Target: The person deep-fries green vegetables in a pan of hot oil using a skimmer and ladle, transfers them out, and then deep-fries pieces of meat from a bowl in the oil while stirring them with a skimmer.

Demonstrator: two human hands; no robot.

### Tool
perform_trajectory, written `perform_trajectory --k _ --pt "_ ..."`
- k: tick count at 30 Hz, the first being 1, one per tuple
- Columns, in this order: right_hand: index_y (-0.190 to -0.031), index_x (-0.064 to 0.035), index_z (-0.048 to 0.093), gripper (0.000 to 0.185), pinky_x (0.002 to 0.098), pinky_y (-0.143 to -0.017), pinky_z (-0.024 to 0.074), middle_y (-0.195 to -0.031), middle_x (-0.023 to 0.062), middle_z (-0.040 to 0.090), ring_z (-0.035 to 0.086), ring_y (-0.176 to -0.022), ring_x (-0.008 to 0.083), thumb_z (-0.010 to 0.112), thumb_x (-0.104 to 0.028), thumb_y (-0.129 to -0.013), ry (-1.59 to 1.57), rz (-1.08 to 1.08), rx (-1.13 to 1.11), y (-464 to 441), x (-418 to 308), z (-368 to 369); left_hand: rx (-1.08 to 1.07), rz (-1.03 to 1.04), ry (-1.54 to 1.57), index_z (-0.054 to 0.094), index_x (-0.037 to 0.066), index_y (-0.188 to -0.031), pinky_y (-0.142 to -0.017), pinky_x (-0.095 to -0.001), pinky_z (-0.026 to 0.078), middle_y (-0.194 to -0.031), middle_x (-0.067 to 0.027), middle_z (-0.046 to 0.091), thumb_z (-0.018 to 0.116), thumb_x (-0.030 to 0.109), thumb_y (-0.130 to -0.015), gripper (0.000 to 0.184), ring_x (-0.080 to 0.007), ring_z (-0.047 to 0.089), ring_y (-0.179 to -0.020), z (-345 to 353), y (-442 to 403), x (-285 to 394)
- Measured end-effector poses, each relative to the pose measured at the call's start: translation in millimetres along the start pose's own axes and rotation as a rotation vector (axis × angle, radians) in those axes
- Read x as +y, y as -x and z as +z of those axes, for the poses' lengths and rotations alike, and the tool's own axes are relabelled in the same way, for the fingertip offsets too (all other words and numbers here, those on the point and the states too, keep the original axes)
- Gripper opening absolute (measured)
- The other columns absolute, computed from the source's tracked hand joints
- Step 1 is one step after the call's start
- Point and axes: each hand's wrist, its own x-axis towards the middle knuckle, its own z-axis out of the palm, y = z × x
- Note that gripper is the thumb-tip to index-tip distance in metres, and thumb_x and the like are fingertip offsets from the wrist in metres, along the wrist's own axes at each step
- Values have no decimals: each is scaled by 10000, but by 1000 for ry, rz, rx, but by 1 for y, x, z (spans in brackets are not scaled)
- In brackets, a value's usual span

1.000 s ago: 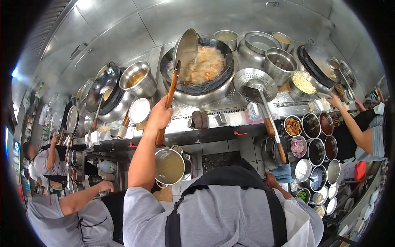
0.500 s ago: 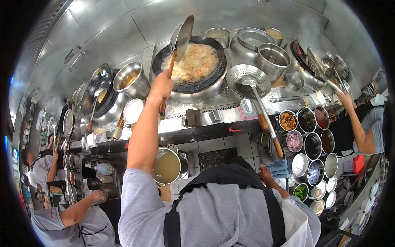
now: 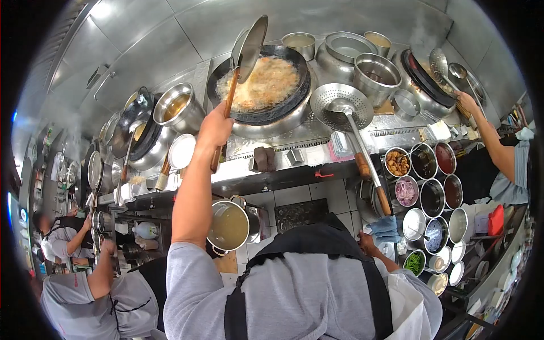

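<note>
My left hand (image 3: 216, 128) is closed round the wooden handle of a round metal strainer (image 3: 252, 50), which is tilted almost upright over the left rim of a black wok (image 3: 272, 116). Food (image 3: 266, 85) in the wok bubbles in foaming liquid. My right hand (image 3: 367, 242) is low at my right side, near a blue cloth (image 3: 385, 229); its fingers are partly hidden, and I cannot make out whether it holds anything. A perforated skimmer (image 3: 328, 102) with a ladle (image 3: 342, 107) on it rests right of the wok.
A pot of liquid (image 3: 229, 226) stands below my left forearm. Ingredient containers (image 3: 407, 191) line the right side. A co-worker's arm (image 3: 488, 133) works at the right wok; another co-worker (image 3: 102, 294) is at lower left. A second wok (image 3: 133, 127) sits left.
The strainer has moved left and turned more edge-on, showing more of the bubbling food. The right co-worker has lifted noodles away and works over their wok. The lower-left co-worker's arm has risen.
</note>
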Motion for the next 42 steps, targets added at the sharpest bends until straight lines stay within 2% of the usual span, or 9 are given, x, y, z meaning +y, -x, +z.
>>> perform_trajectory --k 7,13,18,21,23,27,30,35,42 --pt "-1168 -102 507 598 412 -547 497 -833 190 630 577 -573 261 491 -633 -895 -71 -67 -86 -32 -8 10 -158 -207 403 463 73 -1365 -404 -299 449 -716 -56 555 509 -15 -841 534 -125 501 -454 5 15 12" --pt "-1156 -101 468 609 376 -486 475 -801 189 603 545 -541 247 507 -642 -880 -172 -110 -100 -23 -33 12 30 -73 30 476 101 -1365 -403 -297 433 -717 -81 568 522 30 -825 546 -127 504 -457 -12 20 -2" --pt "-1114 -83 485 558 381 -474 475 -784 183 605 536 -518 246 498 -601 -904 -71 -150 -199 -14 -15 2 -31 -150 357 489 102 -1356 -407 -312 448 -733 -91 582 516 16 -818 545 -150 515 -464 0 37 8" --pt "-1220 -3 521 732 335 -465 404 -771 183 614 574 -583 202 475 -654 -889 114 -174 -118 -12 -7 2 -125 -196 400 527 49 -1217 -395 -312 441 -719 -82 573 505 -10 -805 416 -149 503 -445 19 15 -11" --pt "-1158 -22 520 639 363 -433 434 -745 175 599 559 -531 229 494 -608 -904 41 -197 -91 -13 -6 6 -150 -197 406 534 15 -1089 -400 -320 447 -697 -87 567 512 1 -799 292 -148 509 -443 18 3 -4" --pt "-1179 -32 510 623 345 -410 448 -738 166 595 558 -512 233 505 -594 -910 -106 -183 -21 5 -23 14 -42 -107 182 520 29 -1200 -475 -382 492 -745 -172 616 535 40 -806 394 -233 601 -525 8 7 7" --pt "-1186 -36 507 645 323 -418 454 -752 173 603 560 -517 228 506 -615 -901 -203 -153 -7 15 -28 22 311 208 -106 530 78 -1251 -547 -412 513 -818 -186 650 537 53 -808 443 -270 641 -609 30 15 -30" --pt "-1173 -29 523 671 317 -406 396 -732 143 601 553 -512 211 503 -639 -893 49 -313 -53 21 10 22 -107 -169 226 524 96 -1265 -504 -386 491 -768 -147 627 529 39 -820 448 -230 609 -563 13 3 -36" --pt "-1211 -78 549 626 384 -499 487 -766 147 616 591 -591 245 476 -622 -911 44 -164 10 32 47 23 46 -21 177 498 129 -1341 -438 -342 461 -716 -99 580 515 16 -831 523 -178 558 -490 -2 29 -40"
